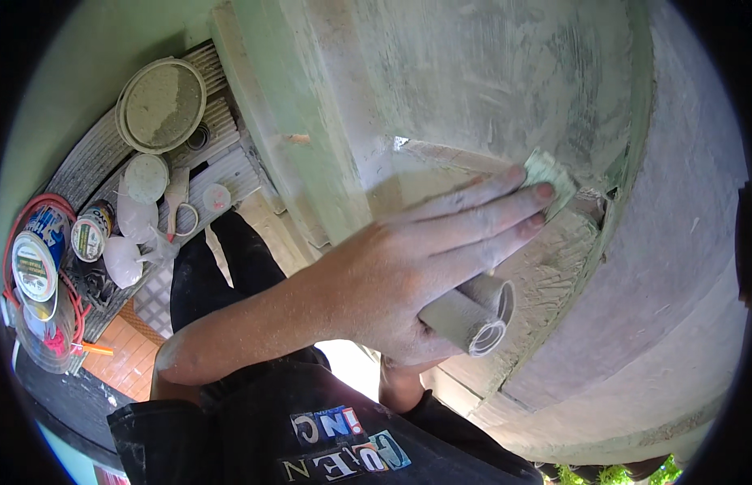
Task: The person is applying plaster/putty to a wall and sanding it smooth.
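1. The left hand [408, 267] lies flat against a curved, pale green plastered surface [489, 89], fingers extended and close together.
2. The fingertips [542, 192] press a small square of sandpaper [551, 174] onto the surface, just beside a cracked patch where the coating has come away.
3. A loose roll of sandpaper [473, 311] sits under the palm, between the heel of the hand and the surface; its open spiral end faces the lower right.
4. The left forearm enters from the lower left and crosses above the person's dark trousers [214, 275].
5. The right hand is not in view; its state cannot be told.
6. Far left, on a ribbed grey surface [222, 174] below, stand a round lidded bucket [161, 105], a smaller round lid [146, 178], two printed tins [38, 255], tied white plastic bags [127, 255] and a scraper with a pale handle [177, 202].
7. A red cord [69, 291] loops around the tins.
8. The person's dark shirt [311, 428] with a lettered print fills the lower edge.
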`<control>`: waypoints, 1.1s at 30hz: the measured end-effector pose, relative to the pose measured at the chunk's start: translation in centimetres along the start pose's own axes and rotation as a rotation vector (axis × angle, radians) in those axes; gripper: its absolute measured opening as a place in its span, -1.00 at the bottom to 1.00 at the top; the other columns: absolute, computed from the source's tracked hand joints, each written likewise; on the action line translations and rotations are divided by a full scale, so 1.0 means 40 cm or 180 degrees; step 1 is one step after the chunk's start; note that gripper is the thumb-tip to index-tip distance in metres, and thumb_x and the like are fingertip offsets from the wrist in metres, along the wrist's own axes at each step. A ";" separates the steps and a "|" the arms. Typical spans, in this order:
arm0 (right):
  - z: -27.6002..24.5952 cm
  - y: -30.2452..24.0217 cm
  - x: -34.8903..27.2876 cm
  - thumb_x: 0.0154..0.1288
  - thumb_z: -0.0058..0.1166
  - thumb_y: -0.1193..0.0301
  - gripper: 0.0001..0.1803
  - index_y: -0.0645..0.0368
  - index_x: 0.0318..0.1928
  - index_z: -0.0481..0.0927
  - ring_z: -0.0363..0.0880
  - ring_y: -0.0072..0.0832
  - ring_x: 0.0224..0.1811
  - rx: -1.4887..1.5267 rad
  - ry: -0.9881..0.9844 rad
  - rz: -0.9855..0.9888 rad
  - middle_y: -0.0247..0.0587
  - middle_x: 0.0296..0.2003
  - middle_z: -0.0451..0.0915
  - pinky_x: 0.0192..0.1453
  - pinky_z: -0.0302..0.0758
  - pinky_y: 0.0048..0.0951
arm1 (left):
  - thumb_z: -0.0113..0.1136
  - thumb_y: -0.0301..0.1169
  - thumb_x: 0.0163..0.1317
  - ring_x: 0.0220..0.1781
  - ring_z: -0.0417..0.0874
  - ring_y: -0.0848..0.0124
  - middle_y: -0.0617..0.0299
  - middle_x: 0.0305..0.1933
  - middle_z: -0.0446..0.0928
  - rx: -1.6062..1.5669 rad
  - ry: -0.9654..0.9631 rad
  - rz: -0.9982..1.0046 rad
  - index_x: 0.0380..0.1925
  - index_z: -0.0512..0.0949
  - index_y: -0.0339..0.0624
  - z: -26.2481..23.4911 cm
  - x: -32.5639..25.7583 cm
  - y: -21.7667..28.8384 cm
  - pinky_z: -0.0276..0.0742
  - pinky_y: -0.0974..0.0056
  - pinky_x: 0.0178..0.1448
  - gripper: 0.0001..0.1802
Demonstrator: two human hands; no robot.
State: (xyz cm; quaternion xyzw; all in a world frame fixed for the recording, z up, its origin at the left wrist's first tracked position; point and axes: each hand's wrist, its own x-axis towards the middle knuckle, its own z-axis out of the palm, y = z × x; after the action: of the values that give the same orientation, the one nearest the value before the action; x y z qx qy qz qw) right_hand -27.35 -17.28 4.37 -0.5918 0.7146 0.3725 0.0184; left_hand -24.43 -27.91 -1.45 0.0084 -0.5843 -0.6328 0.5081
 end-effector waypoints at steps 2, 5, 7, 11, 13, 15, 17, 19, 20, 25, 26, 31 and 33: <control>0.004 -0.017 0.014 0.38 0.10 0.07 -0.19 0.45 0.35 0.15 0.42 -0.18 0.24 0.0451 0.0364 0.0150 0.16 0.23 0.36 0.29 0.36 -0.27 | 0.48 -0.39 -0.22 0.54 0.26 0.07 0.02 0.49 0.29 -0.0088 -0.0093 0.0002 0.34 0.36 -0.35 0.012 -0.019 -0.004 0.33 0.08 0.54 -0.02; 0.016 -0.040 0.015 0.36 0.14 0.11 -0.25 0.43 0.30 0.22 0.46 -0.23 0.18 0.1136 0.0858 0.0368 0.11 0.17 0.42 0.23 0.39 -0.30 | 0.48 -0.39 -0.20 0.54 0.26 0.07 0.02 0.49 0.29 -0.0193 0.0025 -0.0016 0.34 0.36 -0.34 0.007 -0.001 0.002 0.31 0.07 0.54 -0.03; 0.025 -0.045 0.012 0.34 0.16 0.14 -0.29 0.42 0.27 0.27 0.49 -0.26 0.13 0.1574 0.1185 0.0537 0.07 0.13 0.45 0.19 0.41 -0.31 | 0.44 -0.41 -0.07 0.51 0.31 0.03 -0.10 0.45 0.32 -0.0088 -0.0062 -0.0007 0.33 0.36 -0.42 -0.021 0.018 0.012 0.29 0.00 0.54 -0.12; 0.036 -0.053 0.026 0.31 0.22 0.19 -0.36 0.39 0.21 0.36 0.55 -0.33 0.05 0.2468 0.1922 0.0852 0.00 0.04 0.53 0.11 0.45 -0.35 | 0.49 -0.38 -0.19 0.54 0.26 0.05 0.01 0.49 0.29 -0.0079 -0.0038 -0.0049 0.33 0.38 -0.33 0.001 -0.013 0.003 0.31 0.07 0.54 -0.05; 0.047 -0.061 0.029 0.29 0.25 0.22 -0.40 0.37 0.17 0.41 0.57 -0.37 0.01 0.2932 0.2270 0.1002 -0.04 0.00 0.57 0.07 0.47 -0.36 | 0.49 -0.38 -0.18 0.54 0.26 0.05 0.00 0.49 0.29 -0.0003 -0.0021 0.0021 0.33 0.38 -0.34 0.007 -0.014 -0.011 0.31 0.06 0.54 -0.06; 0.072 -0.066 0.021 0.28 0.27 0.24 -0.44 0.36 0.14 0.45 0.60 -0.40 -0.03 0.3378 0.2579 0.1184 -0.07 -0.04 0.60 0.03 0.49 -0.38 | 0.48 -0.38 -0.17 0.54 0.26 0.04 -0.01 0.49 0.29 0.0034 0.0001 0.0063 0.32 0.38 -0.35 -0.004 -0.008 -0.020 0.31 0.06 0.54 -0.06; 0.077 -0.052 0.003 0.26 0.30 0.27 -0.48 0.35 0.11 0.50 0.63 -0.44 -0.08 0.3776 0.2952 0.1361 -0.11 -0.08 0.64 -0.01 0.51 -0.39 | 0.38 -0.47 0.04 0.49 0.33 -0.04 -0.18 0.44 0.32 0.0018 -0.0133 0.0069 0.32 0.37 -0.46 -0.038 0.033 0.006 0.26 -0.08 0.52 -0.22; 0.076 -0.049 -0.015 0.23 0.32 0.26 -0.51 0.29 0.07 0.56 0.64 -0.41 -0.03 0.3967 0.2914 0.1532 -0.06 -0.11 0.64 0.09 0.49 -0.43 | 0.43 -0.42 -0.05 0.51 0.30 -0.03 -0.10 0.46 0.31 -0.0058 -0.0077 0.0012 0.31 0.39 -0.41 -0.012 0.008 0.007 0.30 -0.02 0.51 -0.16; 0.076 -0.049 -0.014 0.23 0.32 0.26 -0.51 0.29 0.07 0.56 0.64 -0.41 -0.03 0.3966 0.2948 0.1529 -0.06 -0.11 0.64 0.09 0.49 -0.43 | 0.48 -0.37 -0.14 0.52 0.28 -0.01 -0.02 0.48 0.31 -0.0122 -0.0013 -0.0057 0.29 0.41 -0.37 -0.007 0.002 0.008 0.34 0.04 0.51 -0.11; 0.119 -0.072 -0.025 0.26 0.29 0.21 -0.41 0.35 0.15 0.47 0.58 -0.30 0.03 0.3622 0.3021 0.1812 0.01 -0.03 0.59 0.12 0.46 -0.28 | 0.47 -0.34 -0.13 0.53 0.27 0.01 0.01 0.48 0.31 0.0158 0.0155 -0.0056 0.30 0.42 -0.33 -0.035 0.039 0.013 0.31 0.06 0.53 -0.12; 0.131 -0.068 -0.030 0.27 0.29 0.20 -0.39 0.37 0.17 0.45 0.57 -0.28 0.04 0.3529 0.3043 0.1885 0.02 -0.01 0.58 0.13 0.45 -0.25 | 0.47 -0.34 -0.13 0.53 0.27 0.03 0.03 0.48 0.31 0.0359 0.0125 0.0028 0.31 0.42 -0.31 -0.046 0.062 0.014 0.29 0.07 0.55 -0.11; 0.159 -0.076 -0.028 0.23 0.33 0.20 -0.30 0.42 0.21 0.37 0.53 -0.16 0.03 0.2718 0.2758 0.1628 0.09 0.01 0.53 0.11 0.42 -0.15 | 0.44 -0.30 -0.11 0.54 0.25 0.04 0.05 0.52 0.25 0.0328 -0.0094 -0.0211 0.36 0.37 -0.25 -0.030 -0.032 0.002 0.31 0.05 0.54 -0.07; 0.112 -0.064 0.029 0.23 0.32 0.20 -0.31 0.41 0.20 0.38 0.53 -0.17 0.02 0.3294 0.2987 0.1677 0.09 0.00 0.53 0.10 0.41 -0.15 | 0.41 -0.33 -0.10 0.54 0.25 0.04 0.06 0.52 0.26 0.0382 -0.0028 -0.0091 0.36 0.37 -0.24 -0.047 0.007 -0.001 0.30 0.05 0.54 -0.09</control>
State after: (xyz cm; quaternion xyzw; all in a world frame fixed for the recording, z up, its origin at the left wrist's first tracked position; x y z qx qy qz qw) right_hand -27.36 -15.82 -0.71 -0.4135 0.8496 -0.3111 -0.1021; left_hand -23.48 -29.47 -1.91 0.0443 -0.6232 -0.6038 0.4950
